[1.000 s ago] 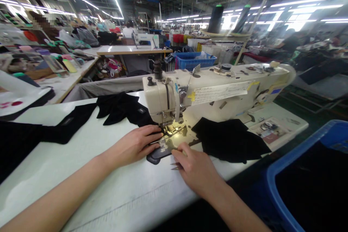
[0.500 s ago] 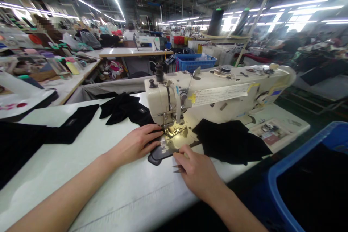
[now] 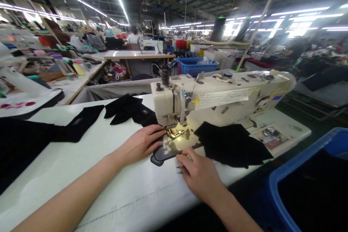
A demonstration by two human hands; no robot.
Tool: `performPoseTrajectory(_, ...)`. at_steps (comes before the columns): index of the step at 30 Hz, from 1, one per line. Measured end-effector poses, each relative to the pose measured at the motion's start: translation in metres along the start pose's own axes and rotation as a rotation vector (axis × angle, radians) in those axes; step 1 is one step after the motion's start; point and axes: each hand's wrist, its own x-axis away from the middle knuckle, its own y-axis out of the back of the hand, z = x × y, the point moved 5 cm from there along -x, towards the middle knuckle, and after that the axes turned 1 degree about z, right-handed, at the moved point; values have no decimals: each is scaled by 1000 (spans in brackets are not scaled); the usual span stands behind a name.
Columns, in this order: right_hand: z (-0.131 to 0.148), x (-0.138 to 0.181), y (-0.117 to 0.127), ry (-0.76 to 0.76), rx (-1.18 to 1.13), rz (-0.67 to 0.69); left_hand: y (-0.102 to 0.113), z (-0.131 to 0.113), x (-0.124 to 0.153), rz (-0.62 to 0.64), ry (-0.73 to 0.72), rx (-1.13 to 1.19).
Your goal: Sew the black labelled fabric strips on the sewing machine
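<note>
My left hand [image 3: 143,140] lies beside the needle area of a cream sewing machine [image 3: 217,92], fingers stretched toward the lit presser foot [image 3: 179,133]. Whether any cloth is under those fingertips I cannot tell. At the front edge of the metal machine bed [image 3: 170,151], my right hand [image 3: 199,168] is closed, thumb and forefinger together. Two pointed blades, apparently thread snips [image 3: 178,169], stick out from under its curled fingers. Black fabric pieces [image 3: 231,143] lie just right of the bed. More black pieces [image 3: 130,110], one with a small label, are behind my left hand.
A large black cloth [image 3: 24,145] covers the table's left side. To the lower right stands a blue bin [image 3: 282,177] with dark material inside. Ruler-like marks run along the front of the white table [image 3: 130,195]. Behind are another sewing machine [image 3: 150,45] and a blue basket [image 3: 197,66].
The whole view has shifted slightly, so the machine appears a little lower and further right. Both hands keep nearly the same pose and place by the machine bed.
</note>
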Motion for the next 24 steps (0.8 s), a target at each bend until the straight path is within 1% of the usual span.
performPoseTrajectory(5, -3, 3, 1, -1, -65, -90, -4, 3, 4, -15, 17, -37)
performPoseTrajectory(8, -7, 6, 3, -22, -113, -178, -4, -3, 15, -11, 38, -45)
performPoseTrajectory(10, -10, 8, 4, -44, -150, -218, -2, -14, 28, 2, 51, -41)
performPoseTrajectory(12, -12, 9, 3, -62, -165, -223, 1, -29, 43, 15, 65, -27)
performPoseTrajectory(15, -11, 9, 3, -74, -153, -186, 6, -53, 64, 30, 90, -1)
performPoseTrajectory(19, -6, 6, 3, -94, -147, -150, 9, -81, 83, 36, 110, -7)
performPoseTrajectory(22, 3, 2, 2, -105, -160, -123, 6, -101, 96, -17, 112, -10)
performPoseTrajectory(24, 11, -2, 1, -100, -179, -100, 5, -111, 104, -104, 141, 2)
